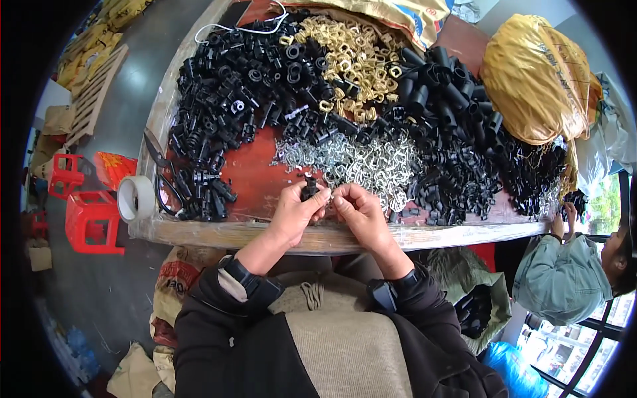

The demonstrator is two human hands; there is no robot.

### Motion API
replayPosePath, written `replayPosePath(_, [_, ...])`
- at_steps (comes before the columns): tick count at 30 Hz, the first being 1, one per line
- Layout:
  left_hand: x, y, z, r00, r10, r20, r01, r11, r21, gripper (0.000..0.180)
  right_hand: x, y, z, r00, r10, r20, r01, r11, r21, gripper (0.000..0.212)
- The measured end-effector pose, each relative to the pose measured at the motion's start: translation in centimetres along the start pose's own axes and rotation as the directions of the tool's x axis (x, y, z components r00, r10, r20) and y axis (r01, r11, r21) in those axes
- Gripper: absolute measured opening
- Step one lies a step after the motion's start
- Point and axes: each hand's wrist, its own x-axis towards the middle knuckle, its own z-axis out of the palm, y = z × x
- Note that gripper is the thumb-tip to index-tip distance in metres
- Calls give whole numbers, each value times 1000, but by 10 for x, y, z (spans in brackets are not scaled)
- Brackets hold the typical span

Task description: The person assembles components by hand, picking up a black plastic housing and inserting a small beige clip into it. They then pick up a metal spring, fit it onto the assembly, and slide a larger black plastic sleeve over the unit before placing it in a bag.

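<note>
1. Here, over the near edge of the table (249, 169), your left hand (294, 209) grips a black fitting (309, 189).
2. Your right hand (363, 213) curls just beside it; I cannot tell whether it grasps anything.
3. Beyond lie silvery clips (375, 166), then yellow rings (358, 60).

And the red table (251, 176) is carrying a real load here! Black fittings (222, 79) are crowding its left side, yellow clips (358, 56) are lying heaped at the far middle, curved silver pieces (379, 166) are glinting nearer the front, black tubes (441, 86) are sitting jumbled to the right, and a bulging yellow sack (534, 79) is resting beyond them!
</note>
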Motion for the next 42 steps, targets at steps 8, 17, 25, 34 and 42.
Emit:
replayPosePath(8, [-4,-5,2,990,-140,-11,139,986,-90,12,-7,-7,0,914,-405,21,345,750,-565,8])
replayPosePath(17, [-8,3,9,971,209,119,-231,948,219,7,-10,-6,-8,955,235,181,-295,811,505,12])
replayPosePath(25, [-4,-3,-1,979,175,103,-196,947,253,6,-9,-4,2,973,223,58,-230,926,300,9])
replayPosePath(34, [0,4,-6,999,-48,6,46,989,142,12,-6,-11,-4,907,-415,-68,291,735,-613,4])
replayPosePath(42, [-2,-2,-12,999,41,12,-43,948,316,11,-18,-14,-5,945,-309,-104,230,858,-459,5])
